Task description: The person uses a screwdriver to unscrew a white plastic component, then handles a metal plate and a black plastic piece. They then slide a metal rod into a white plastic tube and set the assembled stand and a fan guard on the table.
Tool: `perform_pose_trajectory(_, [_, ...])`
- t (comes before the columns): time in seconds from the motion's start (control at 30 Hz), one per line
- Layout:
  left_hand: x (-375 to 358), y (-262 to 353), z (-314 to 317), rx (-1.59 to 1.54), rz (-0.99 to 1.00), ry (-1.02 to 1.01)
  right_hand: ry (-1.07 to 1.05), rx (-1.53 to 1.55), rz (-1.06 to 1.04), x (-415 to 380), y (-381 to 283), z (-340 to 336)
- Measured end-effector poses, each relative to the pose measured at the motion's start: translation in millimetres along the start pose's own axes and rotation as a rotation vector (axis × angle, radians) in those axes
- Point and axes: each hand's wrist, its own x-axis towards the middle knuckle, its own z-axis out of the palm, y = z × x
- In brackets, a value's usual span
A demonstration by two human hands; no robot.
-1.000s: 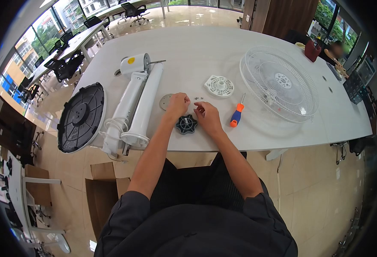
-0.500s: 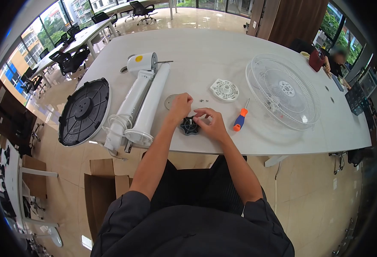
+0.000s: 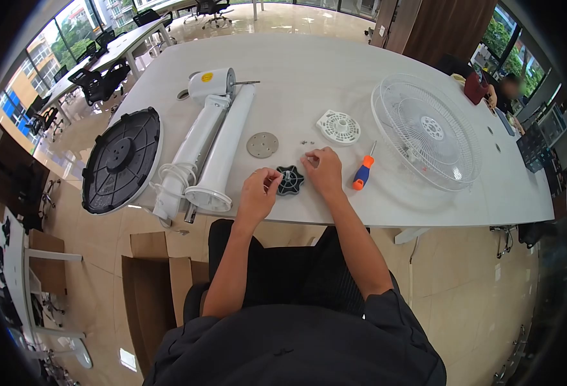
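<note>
A black star-shaped knob (image 3: 290,181) lies on the table between my hands. At its left edge my left hand (image 3: 260,194) has thumb and fingertips pinched together; anything between them is too small to make out. My right hand (image 3: 323,172) is just above and right of the knob, its fingers curled with the tips close together. What those tips hold, if anything, is hidden. Several small screws (image 3: 307,143) lie just beyond them. Past my left hand is a round grey metal disc (image 3: 262,145) with holes.
An orange-and-blue screwdriver (image 3: 363,174), a white slotted plastic cover (image 3: 339,127) and a wire fan grille (image 3: 428,132) lie to the right. Leftward are a fan motor housing (image 3: 211,83), a white tube (image 3: 227,148) and a black round base (image 3: 122,159). A person (image 3: 509,93) sits far right.
My left hand has drawn back toward me and left, uncovering the metal disc. My right hand has moved slightly away from me, toward the screws. The knob shows more fully.
</note>
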Motion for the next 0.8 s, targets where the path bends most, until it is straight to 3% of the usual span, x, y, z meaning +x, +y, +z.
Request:
perform_pose_trajectory(0.23, [-2.6, -9.8, 9.9, 0.01, 0.049, 0.033, -0.01, 0.051, 0.009, -3.1, 1.4, -3.2])
perform_pose_trajectory(0.5, [-2.8, -9.9, 16.9, -0.023, 0.092, 0.11, -0.154, 0.565, 0.046, -9.2, -15.5, -15.6])
perform_pose_trajectory(0.8, [-4.8, -22.0, 18.6, 0.146, 0.3, 0.186, -0.28, 0.436, -0.159, -10.7, -23.2, -20.0])
